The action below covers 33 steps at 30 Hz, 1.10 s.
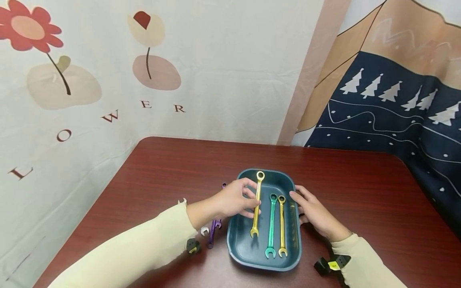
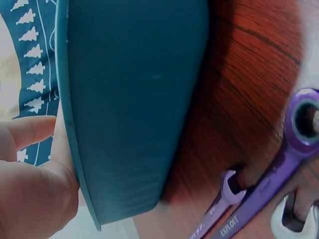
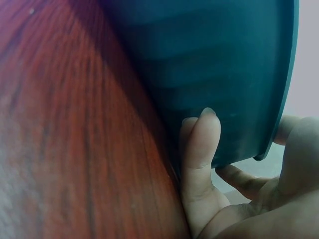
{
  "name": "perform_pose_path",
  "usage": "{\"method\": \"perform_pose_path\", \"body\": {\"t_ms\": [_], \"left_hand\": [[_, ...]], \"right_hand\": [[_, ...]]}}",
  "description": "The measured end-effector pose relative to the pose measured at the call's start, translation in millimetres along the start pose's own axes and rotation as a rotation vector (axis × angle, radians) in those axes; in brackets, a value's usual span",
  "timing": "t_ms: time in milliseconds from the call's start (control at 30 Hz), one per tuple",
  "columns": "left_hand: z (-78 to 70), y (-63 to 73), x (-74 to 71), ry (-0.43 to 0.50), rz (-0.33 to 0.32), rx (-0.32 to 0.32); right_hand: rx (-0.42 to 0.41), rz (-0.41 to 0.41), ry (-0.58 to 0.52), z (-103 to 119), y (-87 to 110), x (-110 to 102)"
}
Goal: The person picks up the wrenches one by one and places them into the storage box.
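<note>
Over the left part of a dark teal tray (image 1: 242,244), my left hand (image 1: 234,199) pinches a gold combination wrench (image 1: 258,190), its ring end pointing away from me. Inside the tray, a green wrench (image 1: 271,226) and another gold wrench (image 1: 282,226) lie side by side, open ends toward me. My right hand (image 1: 318,214) holds the tray's right side, thumb at the rim and fingers (image 3: 202,139) against the outer wall. The left wrist view shows the tray's outer side (image 2: 129,99) and part of the left hand (image 2: 35,194); the held wrench is hidden there.
Left of the tray, purple wrenches (image 2: 269,184) and a silver wrench end (image 2: 280,230) lie on the reddish-brown table (image 1: 173,164), partly covered by the left forearm in the head view. Printed cloths (image 1: 230,80) hang behind the table.
</note>
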<state>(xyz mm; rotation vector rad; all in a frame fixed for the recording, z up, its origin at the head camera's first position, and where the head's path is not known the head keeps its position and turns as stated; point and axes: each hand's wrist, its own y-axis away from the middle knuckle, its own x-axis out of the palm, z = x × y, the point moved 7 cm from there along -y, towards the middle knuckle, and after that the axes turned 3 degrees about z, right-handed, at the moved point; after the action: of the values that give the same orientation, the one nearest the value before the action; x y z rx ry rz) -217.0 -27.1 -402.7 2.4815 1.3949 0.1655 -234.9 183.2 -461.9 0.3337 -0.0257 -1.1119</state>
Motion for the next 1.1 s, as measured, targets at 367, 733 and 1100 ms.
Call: {"method": "perform_pose_path", "body": {"t_ms": [367, 733, 1100], "left_hand": [[1.5, -6.3, 17.1, -0.091, 0.003, -0.018], [7.8, -15.1, 31.1, -0.12, -0.032, -0.082], [26.2, -22.3, 43.1, -0.136, -0.066, -0.15]], "right_hand": [[0.012, -0.014, 0.017, 0, 0.3, -2], [0.013, -0.01, 0.018, -1, 0.2, -3], [0.018, 0.001, 0.01, -1, 0.6, -2]]}}
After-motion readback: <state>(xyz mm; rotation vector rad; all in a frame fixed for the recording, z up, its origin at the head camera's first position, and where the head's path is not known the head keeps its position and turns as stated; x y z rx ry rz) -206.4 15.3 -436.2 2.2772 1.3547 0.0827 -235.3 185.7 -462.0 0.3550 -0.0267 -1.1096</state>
